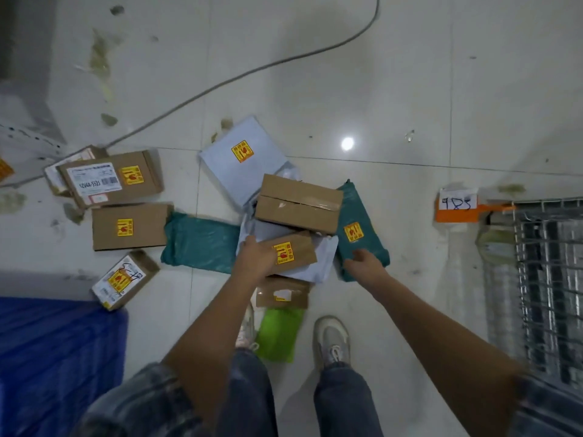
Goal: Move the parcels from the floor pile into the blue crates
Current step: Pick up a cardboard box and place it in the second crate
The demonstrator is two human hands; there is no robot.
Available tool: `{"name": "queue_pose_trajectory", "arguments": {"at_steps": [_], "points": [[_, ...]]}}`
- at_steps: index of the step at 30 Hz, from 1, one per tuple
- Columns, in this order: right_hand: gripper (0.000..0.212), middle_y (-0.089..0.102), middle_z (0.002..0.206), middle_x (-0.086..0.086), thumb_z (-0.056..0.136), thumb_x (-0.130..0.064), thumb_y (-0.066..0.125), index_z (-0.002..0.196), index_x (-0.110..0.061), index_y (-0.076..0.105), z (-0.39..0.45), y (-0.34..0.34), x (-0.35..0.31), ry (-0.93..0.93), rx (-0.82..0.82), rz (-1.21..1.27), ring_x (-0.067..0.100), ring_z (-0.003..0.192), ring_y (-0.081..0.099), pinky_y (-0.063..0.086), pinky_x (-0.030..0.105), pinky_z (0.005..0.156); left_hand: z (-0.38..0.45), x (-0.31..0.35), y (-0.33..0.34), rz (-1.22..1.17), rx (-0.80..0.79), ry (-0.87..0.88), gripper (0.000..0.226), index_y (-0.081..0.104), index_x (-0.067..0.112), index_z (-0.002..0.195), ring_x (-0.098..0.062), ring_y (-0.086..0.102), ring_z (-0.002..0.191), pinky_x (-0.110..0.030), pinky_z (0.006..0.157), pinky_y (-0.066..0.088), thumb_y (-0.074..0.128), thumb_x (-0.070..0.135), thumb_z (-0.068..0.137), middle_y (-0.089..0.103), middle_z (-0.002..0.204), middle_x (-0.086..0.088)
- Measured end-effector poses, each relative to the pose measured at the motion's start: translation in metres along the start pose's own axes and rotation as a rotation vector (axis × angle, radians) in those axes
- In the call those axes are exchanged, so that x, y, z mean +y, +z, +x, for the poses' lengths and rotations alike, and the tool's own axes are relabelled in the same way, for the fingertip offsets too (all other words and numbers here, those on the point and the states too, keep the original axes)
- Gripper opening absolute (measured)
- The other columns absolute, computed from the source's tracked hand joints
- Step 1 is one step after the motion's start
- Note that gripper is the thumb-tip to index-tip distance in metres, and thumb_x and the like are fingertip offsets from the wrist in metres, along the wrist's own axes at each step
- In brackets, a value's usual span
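Here your left hand (254, 258) grips the near-left end of a small box (291, 252) atop the floor pile, fingers curled round its edge. Your right hand (364, 263) rests on a green bag (358, 228) just right of it, fingers loosely spread. A bigger box (298, 203) sits just beyond. The blue crate (53, 357) lies near left, well apart.

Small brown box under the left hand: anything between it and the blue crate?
Not directly. The small brown box is held by the left hand; the blue crate is lower left. A labelled carton lies by the crate's corner.
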State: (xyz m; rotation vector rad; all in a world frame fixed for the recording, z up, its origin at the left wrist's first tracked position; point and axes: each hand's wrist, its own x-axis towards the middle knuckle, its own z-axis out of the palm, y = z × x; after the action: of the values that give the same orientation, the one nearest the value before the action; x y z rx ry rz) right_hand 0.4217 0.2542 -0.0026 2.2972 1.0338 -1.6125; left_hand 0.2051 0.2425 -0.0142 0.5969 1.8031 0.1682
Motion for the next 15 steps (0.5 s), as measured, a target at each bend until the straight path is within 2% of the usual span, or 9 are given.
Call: {"name": "queue_pose_trajectory", "arguments": {"at_steps": [1, 3, 5, 6, 9, 11, 15], "points": [[0.032, 0.055, 0.094, 0.019, 0.089, -0.009, 0.048, 0.118, 0.005, 0.047, 0.009, 0.005, -0.009, -0.004, 0.003, 0.032, 0.032, 0.09, 0.055, 0.044, 0.038, 0.081, 0.013, 0.002, -0.005, -0.031, -0.008, 0.002, 0.052, 0.058, 0.008, 0.108, -0.029, 0.062, 0.105, -0.035, 0.086, 0.049, 0.06, 0.036, 0.063, 0.064, 0.11, -0.011], [0.031, 0.051, 0.09, 0.01, 0.09, -0.007, 0.047, 0.121, -0.002, 0.044, 0.026, 0.013, -0.024, -0.012, 0.008, 0.13, 0.022, 0.085, 0.048, 0.039, 0.03, 0.071, 0.026, 0.018, -0.016, -0.065, -0.027, 0.002, 0.057, 0.045, 0.007, 0.13, -0.025, 0.053, 0.111, -0.03, 0.083, 0.041, 0.06, 0.022, 0.078, 0.054, 0.121, -0.008], [0.041, 0.049, 0.112, 0.004, 0.092, -0.008, 0.05, 0.131, -0.005, 0.039, 0.044, 0.021, -0.036, -0.024, 0.041, 0.239, 0.018, 0.101, 0.044, 0.037, 0.026, 0.078, 0.052, 0.022, -0.021, -0.07, -0.061, 0.021, 0.066, 0.024, 0.008, 0.146, -0.016, 0.044, 0.111, -0.025, 0.08, 0.039, 0.055, 0.009, 0.087, 0.048, 0.116, 0.003], [0.046, 0.046, 0.119, 0.0, 0.091, -0.011, 0.053, 0.134, -0.007, 0.037, 0.051, 0.025, -0.042, -0.033, 0.056, 0.276, 0.018, 0.108, 0.044, 0.038, 0.027, 0.084, 0.065, 0.023, -0.022, -0.076, -0.084, 0.041, 0.069, 0.02, 0.009, 0.148, -0.013, 0.042, 0.111, -0.023, 0.08, 0.039, 0.055, 0.006, 0.088, 0.048, 0.116, 0.005], [0.061, 0.051, 0.13, 0.005, 0.084, -0.015, 0.064, 0.139, -0.01, 0.037, 0.073, 0.035, -0.05, -0.043, 0.066, 0.312, 0.024, 0.119, 0.05, 0.044, 0.033, 0.094, 0.094, 0.027, -0.024, -0.089, -0.145, 0.065, 0.074, 0.024, 0.012, 0.148, -0.017, 0.043, 0.124, -0.026, 0.09, 0.038, 0.061, 0.011, 0.084, 0.042, 0.137, 0.001], [0.063, 0.051, 0.125, 0.005, 0.084, -0.013, 0.063, 0.14, -0.01, 0.034, 0.078, 0.039, -0.052, -0.012, 0.09, 0.34, 0.023, 0.116, 0.05, 0.044, 0.032, 0.094, 0.101, 0.027, -0.024, -0.098, -0.192, 0.082, 0.076, 0.03, 0.015, 0.146, -0.02, 0.047, 0.122, -0.028, 0.093, 0.04, 0.066, 0.017, 0.079, 0.046, 0.136, -0.002], [0.043, 0.049, 0.108, 0.004, 0.085, -0.013, 0.06, 0.122, -0.007, 0.037, 0.069, 0.043, -0.052, -0.023, 0.192, 0.391, 0.02, 0.102, 0.048, 0.039, 0.029, 0.082, 0.092, 0.017, -0.024, -0.155, -0.177, 0.071, 0.057, 0.043, 0.01, 0.133, -0.023, 0.055, 0.115, -0.033, 0.095, 0.046, 0.066, 0.015, 0.082, 0.057, 0.125, -0.008]]}}
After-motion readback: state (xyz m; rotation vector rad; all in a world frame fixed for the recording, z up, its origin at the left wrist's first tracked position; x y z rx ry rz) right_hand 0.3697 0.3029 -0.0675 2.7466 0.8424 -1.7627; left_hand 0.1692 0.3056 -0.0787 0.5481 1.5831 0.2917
